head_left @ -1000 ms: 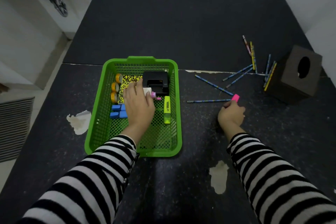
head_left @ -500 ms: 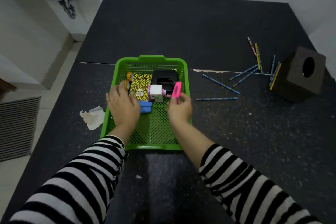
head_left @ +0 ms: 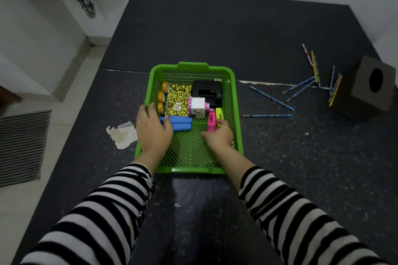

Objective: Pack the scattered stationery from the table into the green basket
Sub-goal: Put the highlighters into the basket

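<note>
— Hands first: where are they?

— Both are in the basket [head_left: 189,170]. My left hand [head_left: 154,131] lies flat with fingers straight, resting on the blue bars [head_left: 182,123] by the left wall. My right hand [head_left: 219,135] curls round the near end of the pink highlighter [head_left: 211,119], which lies just beside the yellow highlighter [head_left: 219,111] by the right wall.

— So that one's packed?

— It's down in the basket but not let go, I'd say.

— What's left?

— The pencils [head_left: 271,98]. They're scattered on the surface [head_left: 301,157] to the right, well apart from the basket, a few close against the dark box [head_left: 364,88].

— What could go wrong?

— Pencils are thin and round. If I grab a bunch, one may roll away or slip from the grip. One dropped point-first could poke through the mesh and snag. Those by the box are easy to miss.
</note>
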Motion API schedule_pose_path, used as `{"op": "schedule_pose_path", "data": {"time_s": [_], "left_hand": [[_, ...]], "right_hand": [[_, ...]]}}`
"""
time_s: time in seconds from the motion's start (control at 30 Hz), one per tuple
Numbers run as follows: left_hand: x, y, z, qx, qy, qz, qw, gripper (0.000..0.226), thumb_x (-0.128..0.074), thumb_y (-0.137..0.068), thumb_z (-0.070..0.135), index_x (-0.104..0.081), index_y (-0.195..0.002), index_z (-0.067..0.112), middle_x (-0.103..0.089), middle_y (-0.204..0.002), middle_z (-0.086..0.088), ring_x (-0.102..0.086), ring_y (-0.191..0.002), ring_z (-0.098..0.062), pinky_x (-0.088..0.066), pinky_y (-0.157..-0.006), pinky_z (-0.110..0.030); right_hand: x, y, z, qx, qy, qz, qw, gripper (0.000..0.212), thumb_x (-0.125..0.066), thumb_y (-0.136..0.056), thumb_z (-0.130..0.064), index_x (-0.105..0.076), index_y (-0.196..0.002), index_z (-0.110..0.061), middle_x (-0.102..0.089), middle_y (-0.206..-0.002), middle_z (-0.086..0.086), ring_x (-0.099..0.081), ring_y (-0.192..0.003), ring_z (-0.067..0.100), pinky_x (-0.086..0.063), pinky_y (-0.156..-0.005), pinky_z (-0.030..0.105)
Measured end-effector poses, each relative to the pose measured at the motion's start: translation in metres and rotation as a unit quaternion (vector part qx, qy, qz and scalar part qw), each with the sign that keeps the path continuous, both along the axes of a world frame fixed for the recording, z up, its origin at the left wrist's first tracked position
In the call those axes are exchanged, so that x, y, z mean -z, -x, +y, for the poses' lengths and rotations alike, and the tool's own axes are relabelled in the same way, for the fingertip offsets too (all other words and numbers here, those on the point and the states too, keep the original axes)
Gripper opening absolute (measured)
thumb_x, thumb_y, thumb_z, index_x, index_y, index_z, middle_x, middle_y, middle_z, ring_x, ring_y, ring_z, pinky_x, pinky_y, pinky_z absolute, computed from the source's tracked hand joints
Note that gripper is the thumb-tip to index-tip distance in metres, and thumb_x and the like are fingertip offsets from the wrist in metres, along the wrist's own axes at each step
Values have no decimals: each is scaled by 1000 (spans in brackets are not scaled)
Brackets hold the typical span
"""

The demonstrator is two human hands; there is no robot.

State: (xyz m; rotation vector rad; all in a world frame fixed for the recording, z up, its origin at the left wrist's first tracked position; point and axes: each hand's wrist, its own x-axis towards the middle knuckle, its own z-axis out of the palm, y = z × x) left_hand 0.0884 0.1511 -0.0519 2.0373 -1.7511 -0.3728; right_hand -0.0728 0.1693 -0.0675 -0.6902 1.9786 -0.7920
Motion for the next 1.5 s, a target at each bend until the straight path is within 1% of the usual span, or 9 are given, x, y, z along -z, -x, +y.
{"op": "schedule_pose_path", "data": {"time_s": [0.1,0.27,0.5,0.63,0.8,0.93,1.13,1.37,1.5], "left_hand": [[1,-1,1,5,-3,-3,1000,55,-53,-89,28,-39,-136,2,-35,-142,-23,-36,-130,-39,-33,-107,-49],[1,-1,1,3,-2,3,1000,55,-52,-90,29,-39,-136,2,-34,-143,-24,-33,-132,-38,-30,-110,-47],[1,-2,2,5,4,11,1000,53,-52,-90,29,-41,-135,3,-34,-143,-24,-32,-133,-38,-28,-110,-46],[3,-2,1,5,5,11,1000,52,-53,-90,29,-42,-134,3,-34,-143,-24,-32,-133,-38,-29,-110,-46],[3,-2,1,3,6,13,1000,52,-53,-90,30,-42,-134,4,-34,-143,-23,-33,-133,-37,-30,-110,-46],[4,-2,1,2,10,14,1000,52,-53,-90,30,-43,-133,3,-35,-142,-23,-34,-132,-37,-30,-110,-46],[4,-1,1,-2,5,7,1000,52,-52,-91,30,-42,-134,3,-34,-144,-23,-32,-134,-37,-29,-111,-46],[5,0,0,-2,7,-8,1000,53,-51,-91,32,-41,-135,4,-34,-143,-24,-32,-133,-38,-30,-111,-48],[4,6,0,-25,14,-22,999,53,-52,-90,28,-39,-137,6,-26,-148,-25,-19,-141,-39,-15,-118,-50]], "right_hand": [[-5,0,-1,-92,-6,130,987,50,-73,-78,-4,-51,-123,-13,-56,-112,9,-61,-93,25,-48,-74,25],[-10,7,-3,-246,-15,353,903,34,-62,-89,-9,-51,-121,-6,-59,-112,13,-64,-97,30,-49,-72,33],[-9,8,-10,-372,-49,452,809,62,-66,-87,-13,-34,-140,-9,-50,-126,15,-66,-95,29,-52,-68,34],[-10,8,-14,-419,-35,481,769,51,-64,-87,-11,-44,-133,-7,-44,-131,13,-52,-112,28,-51,-83,37],[-11,8,-16,-445,-42,485,751,45,-58,-85,-1,-48,-129,-4,-42,-131,14,-45,-119,29,-51,-89,39],[-8,13,-18,-456,-41,492,741,52,-69,-85,-14,-47,-131,-5,-42,-132,11,-47,-118,27,-51,-88,38],[-7,19,-19,-467,-47,452,759,84,-75,-80,-30,-30,-144,-1,-35,-141,12,-40,-126,29,-48,-98,40],[-9,21,-18,-473,-37,448,758,87,-75,-80,-31,-27,-145,0,-36,-139,14,-39,-127,28,-46,-99,37],[-14,20,-20,-457,-29,425,781,78,-73,-82,-32,-34,-141,1,-40,-135,15,-44,-123,29,-45,-97,38]]}}
